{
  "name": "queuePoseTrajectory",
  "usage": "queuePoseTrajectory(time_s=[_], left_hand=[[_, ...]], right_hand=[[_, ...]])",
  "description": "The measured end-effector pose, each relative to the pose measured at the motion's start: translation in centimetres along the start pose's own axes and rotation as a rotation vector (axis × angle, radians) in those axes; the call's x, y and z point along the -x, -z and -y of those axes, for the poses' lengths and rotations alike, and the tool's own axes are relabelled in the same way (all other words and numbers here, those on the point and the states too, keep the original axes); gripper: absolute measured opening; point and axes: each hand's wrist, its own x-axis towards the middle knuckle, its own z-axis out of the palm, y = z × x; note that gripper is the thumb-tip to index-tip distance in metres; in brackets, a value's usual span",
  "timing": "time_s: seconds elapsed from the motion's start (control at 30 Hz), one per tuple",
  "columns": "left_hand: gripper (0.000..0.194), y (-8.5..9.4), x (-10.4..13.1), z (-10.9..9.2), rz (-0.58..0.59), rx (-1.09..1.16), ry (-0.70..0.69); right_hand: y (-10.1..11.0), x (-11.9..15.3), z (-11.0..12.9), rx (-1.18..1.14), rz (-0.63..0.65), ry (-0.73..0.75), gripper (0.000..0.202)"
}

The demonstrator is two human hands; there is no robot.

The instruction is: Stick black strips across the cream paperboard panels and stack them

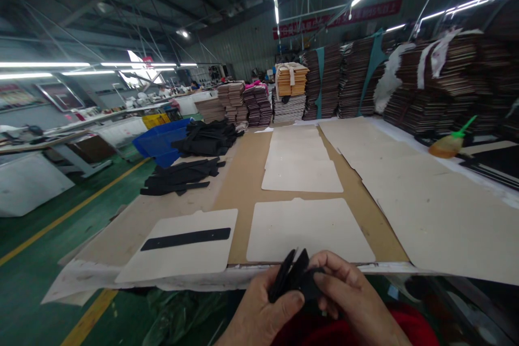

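Note:
My left hand (265,311) is closed around several black fabric strips (299,266) at the table's front edge. The fingers of my right hand (348,286) pinch the right end of the same dark material, and the strips fan apart between both hands. Just beyond them lies a cream panel (304,230) with rounded corners. To the left, another cream panel (182,259) carries a single black strip (186,238) laid flat across it. More cream panels (302,170) lie overlapped farther back.
Piles of black strips (174,175) lie on the table's left side beside a blue crate (160,140). Large cream sheets (438,200) cover the right side. An orange bottle with a green nozzle (446,146) and tall stacks of brown panels (430,81) stand at the back right.

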Motion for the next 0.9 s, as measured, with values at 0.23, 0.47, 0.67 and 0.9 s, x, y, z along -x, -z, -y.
queuePoseTrajectory(time_s=[0.23,0.47,0.67,0.9], left_hand=[[0.041,1.4,1.8,-2.6,0.056,-0.148,0.107],[0.018,4.5,2.8,-4.1,-0.127,-0.403,0.394],[0.031,7.1,2.0,-5.2,-0.31,-0.456,0.262],[0.046,7.2,-2.1,-4.6,-0.604,-0.494,0.225]], right_hand=[[3.9,2.2,1.6,0.368,-0.036,0.073,0.032],[9.9,2.0,1.3,0.288,-0.28,-0.015,0.043],[9.4,1.0,3.5,0.414,-0.372,0.038,0.043],[9.2,-2.6,4.5,0.551,-0.507,0.186,0.037]])
